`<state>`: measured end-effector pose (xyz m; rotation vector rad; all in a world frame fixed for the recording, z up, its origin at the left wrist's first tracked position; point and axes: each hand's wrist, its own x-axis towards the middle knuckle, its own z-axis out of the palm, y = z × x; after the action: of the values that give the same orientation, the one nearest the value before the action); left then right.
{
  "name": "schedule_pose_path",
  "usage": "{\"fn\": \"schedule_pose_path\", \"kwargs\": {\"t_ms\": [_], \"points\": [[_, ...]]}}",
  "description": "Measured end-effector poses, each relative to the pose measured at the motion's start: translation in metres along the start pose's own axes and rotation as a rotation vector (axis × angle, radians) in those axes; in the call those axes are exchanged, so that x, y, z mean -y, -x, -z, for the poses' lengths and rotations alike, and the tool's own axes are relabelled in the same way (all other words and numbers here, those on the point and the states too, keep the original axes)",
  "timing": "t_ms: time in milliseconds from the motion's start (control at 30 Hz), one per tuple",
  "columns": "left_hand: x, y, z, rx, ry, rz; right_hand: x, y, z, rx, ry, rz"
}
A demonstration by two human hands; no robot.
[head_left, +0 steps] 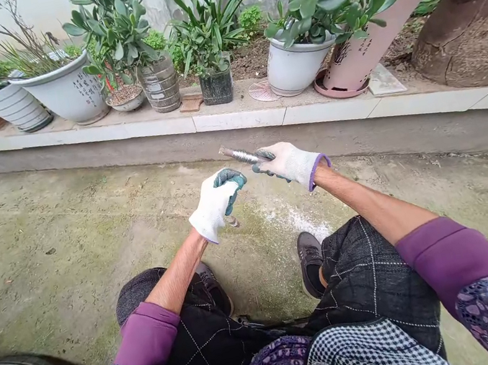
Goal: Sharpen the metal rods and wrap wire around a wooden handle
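Metal rod [239,155], bright and finely textured, lies at frame centre, angled toward the upper left and gripped in the right hand [290,165]. The right hand is closed, its teal rubber-coated fingers [265,157] curled around the rod. The left hand [216,205] is also closed, fingers pressed together above a small piece [233,222] that projects below it; its exact form cannot be determined. White knit gloves [211,210] cushion the grip. Both forearms reach past the knees, holding the work clear of the lap. Below lie a dark shoe [311,262] and white powder [290,218] on mossy concrete ground [52,273]. Potted plants [205,44] line a tiled ledge [237,120] along the top of the frame.
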<state>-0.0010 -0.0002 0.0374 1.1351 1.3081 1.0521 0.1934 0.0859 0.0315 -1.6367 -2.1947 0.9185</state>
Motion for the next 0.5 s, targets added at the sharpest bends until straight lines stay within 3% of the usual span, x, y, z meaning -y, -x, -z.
{"fn": "schedule_pose_path", "kwargs": {"t_ms": [100,233,333,500], "points": [[0.005,0.001,0.004,0.004,-0.005,0.034,0.004,0.005,0.003,0.026,-0.048,-0.017],[0.017,0.001,0.009,0.039,-0.039,0.096,0.011,0.025,0.008,0.141,-0.375,-0.031],[0.022,-0.001,0.012,0.069,-0.110,0.091,0.014,0.041,0.011,0.330,-0.545,-0.004],[0.018,-0.007,0.013,0.177,-0.246,-0.066,0.010,0.054,0.016,0.667,-0.488,0.036]]}}
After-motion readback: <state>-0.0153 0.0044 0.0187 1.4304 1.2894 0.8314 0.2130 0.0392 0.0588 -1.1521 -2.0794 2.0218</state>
